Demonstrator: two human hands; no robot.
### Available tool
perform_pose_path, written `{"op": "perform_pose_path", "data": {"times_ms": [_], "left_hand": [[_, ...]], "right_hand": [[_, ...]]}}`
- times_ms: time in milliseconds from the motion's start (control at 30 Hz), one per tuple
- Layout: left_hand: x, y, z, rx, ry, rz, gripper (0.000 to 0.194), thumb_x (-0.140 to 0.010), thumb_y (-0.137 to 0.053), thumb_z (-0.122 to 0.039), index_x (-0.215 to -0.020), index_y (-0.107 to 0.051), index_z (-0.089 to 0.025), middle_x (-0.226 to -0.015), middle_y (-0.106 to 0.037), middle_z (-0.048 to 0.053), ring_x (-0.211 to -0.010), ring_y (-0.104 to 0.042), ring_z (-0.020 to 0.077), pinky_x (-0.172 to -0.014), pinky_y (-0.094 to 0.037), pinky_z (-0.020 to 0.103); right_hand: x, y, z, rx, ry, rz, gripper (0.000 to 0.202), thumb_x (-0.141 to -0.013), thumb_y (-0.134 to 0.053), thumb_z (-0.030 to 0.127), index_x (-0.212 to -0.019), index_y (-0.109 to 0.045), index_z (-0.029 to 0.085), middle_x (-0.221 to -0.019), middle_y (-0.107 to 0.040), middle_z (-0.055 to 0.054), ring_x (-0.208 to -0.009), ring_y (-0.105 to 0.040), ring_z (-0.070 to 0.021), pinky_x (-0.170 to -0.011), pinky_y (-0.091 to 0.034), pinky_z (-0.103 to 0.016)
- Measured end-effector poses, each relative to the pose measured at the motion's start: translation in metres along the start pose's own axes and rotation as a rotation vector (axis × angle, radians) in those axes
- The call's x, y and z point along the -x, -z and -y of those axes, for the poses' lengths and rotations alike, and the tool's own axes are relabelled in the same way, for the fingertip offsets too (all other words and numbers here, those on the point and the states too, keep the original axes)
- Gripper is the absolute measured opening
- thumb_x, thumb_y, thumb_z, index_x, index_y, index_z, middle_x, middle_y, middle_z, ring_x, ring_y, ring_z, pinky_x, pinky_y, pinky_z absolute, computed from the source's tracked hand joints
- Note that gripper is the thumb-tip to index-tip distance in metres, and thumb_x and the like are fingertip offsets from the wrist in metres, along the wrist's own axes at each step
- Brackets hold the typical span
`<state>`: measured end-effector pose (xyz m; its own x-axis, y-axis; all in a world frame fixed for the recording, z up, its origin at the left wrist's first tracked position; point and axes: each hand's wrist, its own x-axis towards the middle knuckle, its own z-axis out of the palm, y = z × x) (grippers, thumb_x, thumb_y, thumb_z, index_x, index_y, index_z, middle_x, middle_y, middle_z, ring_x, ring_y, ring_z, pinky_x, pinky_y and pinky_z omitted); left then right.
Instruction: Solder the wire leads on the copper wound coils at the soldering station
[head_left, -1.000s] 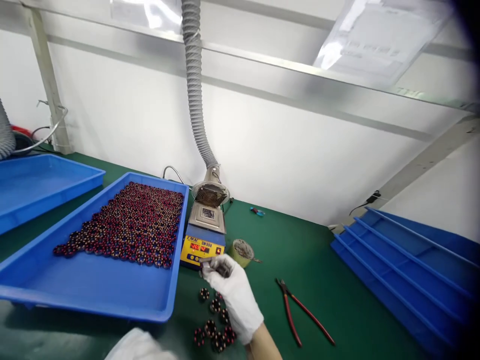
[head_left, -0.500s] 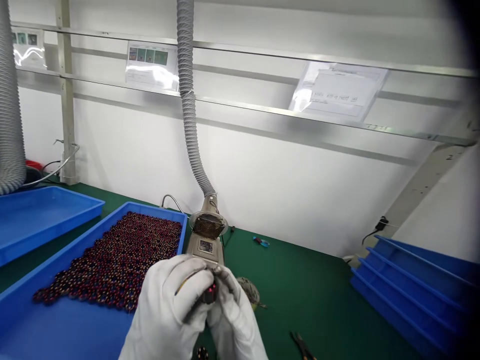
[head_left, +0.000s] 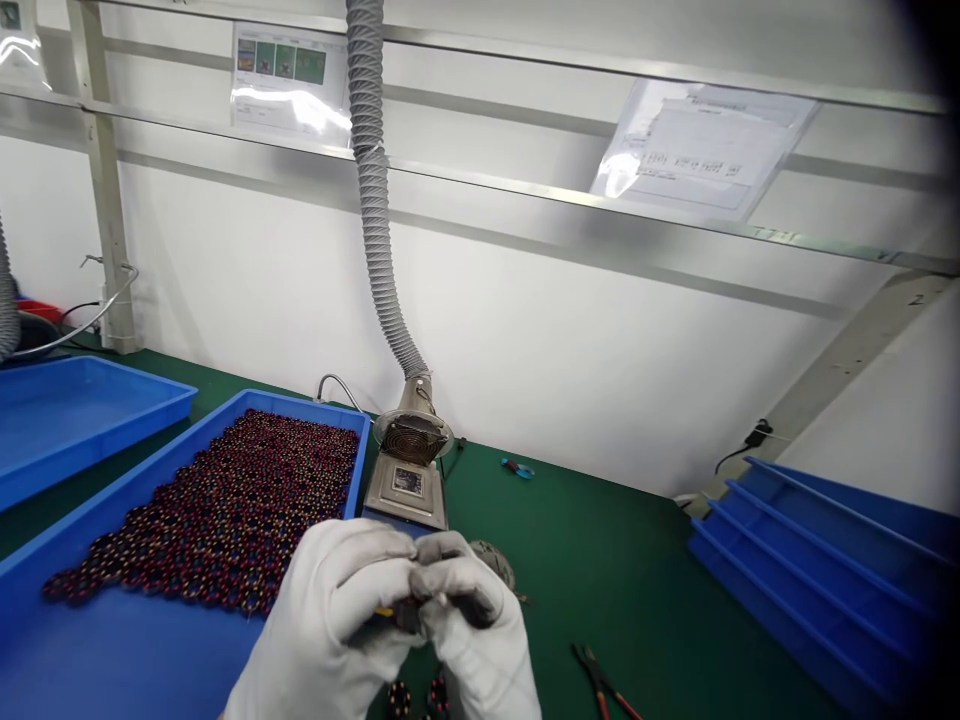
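My left hand (head_left: 330, 610), in a white glove, is closed around a small dark part, with a bit of yellow showing under its fingers. Against its fingertips, the gloved fingers of my right hand (head_left: 476, 620) are pinched together at the same part, which is mostly hidden. Below the hands, small dark ring-shaped parts (head_left: 399, 698) with coloured dots lie near the bottom edge. Many similar parts (head_left: 232, 510) fill much of a blue tray (head_left: 127, 655) on the left.
Behind the hands stands a metal device (head_left: 409, 480) under a grey hose (head_left: 371, 200). Pliers (head_left: 600, 685) lie at lower right, near stacked blue trays (head_left: 817, 580). Another blue tray (head_left: 82, 410) is at far left. A small blue tool (head_left: 517, 468) lies farther back.
The view has shifted slightly. My right fingers have curled in closer to my left fingertips, and the reddish part seen between the hands is now mostly covered. More ring-shaped parts show below.
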<state>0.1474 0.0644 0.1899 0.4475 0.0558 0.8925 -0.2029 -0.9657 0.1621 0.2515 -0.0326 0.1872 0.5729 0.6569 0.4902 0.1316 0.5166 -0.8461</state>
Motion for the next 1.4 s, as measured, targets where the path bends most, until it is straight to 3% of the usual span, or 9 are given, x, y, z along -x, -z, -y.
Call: {"op": "perform_pose_path", "data": {"times_ms": [200, 467, 600, 767, 933, 1033, 1133, 1267, 1400], "left_hand": [[0.0, 0.001, -0.001, -0.159, -0.055, -0.041, 0.017, -0.081, -0.053, -0.011, -0.098, -0.056, -0.015, -0.098, -0.064, 0.007, -0.096, -0.054, 0.0209, -0.082, -0.044, 0.036], [0.002, 0.007, 0.001, -0.222, -0.038, -0.101, 0.014, -0.084, -0.052, -0.014, -0.097, -0.058, -0.014, -0.099, -0.064, 0.007, -0.098, -0.053, 0.0216, -0.083, -0.042, 0.037], [0.0, 0.01, -0.001, -0.19, -0.07, -0.067, 0.013, -0.089, -0.048, -0.018, -0.097, -0.058, -0.013, -0.1, -0.063, 0.006, -0.098, -0.053, 0.021, -0.084, -0.04, 0.038], [-0.004, 0.009, -0.004, -0.158, -0.068, -0.07, 0.013, -0.083, -0.05, -0.01, -0.093, -0.058, -0.013, -0.096, -0.064, 0.005, -0.095, -0.053, 0.0193, -0.083, -0.04, 0.036], [-0.004, 0.008, -0.004, 0.051, 0.119, -0.068, 0.019, -0.073, -0.059, -0.009, -0.09, -0.057, -0.018, -0.091, -0.064, 0.002, -0.09, -0.056, 0.016, -0.079, -0.047, 0.03], [-0.001, 0.009, -0.003, 0.196, 0.289, -0.052, 0.023, -0.069, -0.063, -0.012, -0.089, -0.058, -0.022, -0.09, -0.065, -0.001, -0.085, -0.059, 0.0148, -0.076, -0.05, 0.026], [-0.001, 0.011, -0.004, 0.354, 0.48, -0.047, 0.022, -0.065, -0.06, -0.015, -0.085, -0.061, -0.023, -0.09, -0.065, 0.0, -0.081, -0.061, 0.0157, -0.074, -0.051, 0.026], [-0.005, 0.014, -0.005, 0.588, 0.774, 0.055, 0.018, -0.061, -0.056, -0.02, -0.078, -0.063, -0.022, -0.082, -0.062, 0.001, -0.073, -0.059, 0.0164, -0.069, -0.05, 0.027], [-0.003, 0.014, -0.006, 0.738, 0.864, 0.189, 0.015, -0.06, -0.056, -0.019, -0.074, -0.06, -0.021, -0.083, -0.059, 0.0, -0.074, -0.055, 0.0158, -0.074, -0.047, 0.027]], "right_hand": [[0.0, 0.001, -0.01, -0.399, -0.085, -0.221, 0.017, -0.064, -0.073, 0.045, -0.067, -0.068, 0.029, -0.075, -0.063, -0.002, -0.078, -0.059, -0.0196, -0.076, -0.048, -0.036], [0.0, -0.004, -0.005, -0.148, -0.095, -0.133, 0.019, -0.066, -0.074, 0.033, -0.082, -0.07, 0.022, -0.081, -0.069, -0.005, -0.074, -0.063, -0.0194, -0.071, -0.051, -0.032], [-0.005, -0.006, -0.002, -0.1, -0.058, -0.023, 0.015, -0.058, -0.08, 0.03, -0.064, -0.069, 0.02, -0.069, -0.066, -0.003, -0.066, -0.062, -0.0179, -0.063, -0.051, -0.029], [0.0, -0.007, -0.004, -0.311, -0.077, -0.181, 0.015, -0.063, -0.077, 0.036, -0.066, -0.068, 0.025, -0.068, -0.064, -0.001, -0.066, -0.061, -0.016, -0.066, -0.051, -0.029], [0.001, -0.001, -0.01, -0.343, -0.075, -0.274, 0.016, -0.063, -0.076, 0.038, -0.07, -0.069, 0.025, -0.07, -0.067, -0.001, -0.069, -0.063, -0.0162, -0.07, -0.052, -0.03], [-0.003, 0.016, -0.015, -0.109, -0.063, -0.322, 0.021, -0.063, -0.073, 0.042, -0.071, -0.069, 0.022, -0.072, -0.07, -0.004, -0.07, -0.065, -0.0193, -0.071, -0.052, -0.033], [-0.004, 0.055, -0.016, 0.449, -0.085, -0.357, 0.037, -0.065, -0.066, 0.051, -0.083, -0.07, 0.018, -0.091, -0.07, -0.012, -0.086, -0.064, -0.0282, -0.08, -0.05, -0.041], [0.018, 0.134, -0.024, 1.405, -0.548, -0.503, 0.052, -0.075, -0.048, 0.048, -0.114, -0.059, 0.016, -0.122, -0.055, -0.019, -0.108, -0.051, -0.0401, -0.087, -0.04, -0.056], [0.062, 0.197, -0.047, 1.707, -0.836, -0.475, 0.045, -0.074, -0.046, 0.057, -0.101, -0.065, 0.026, -0.108, -0.062, -0.02, -0.099, -0.057, -0.0395, -0.076, -0.041, -0.059]]}}
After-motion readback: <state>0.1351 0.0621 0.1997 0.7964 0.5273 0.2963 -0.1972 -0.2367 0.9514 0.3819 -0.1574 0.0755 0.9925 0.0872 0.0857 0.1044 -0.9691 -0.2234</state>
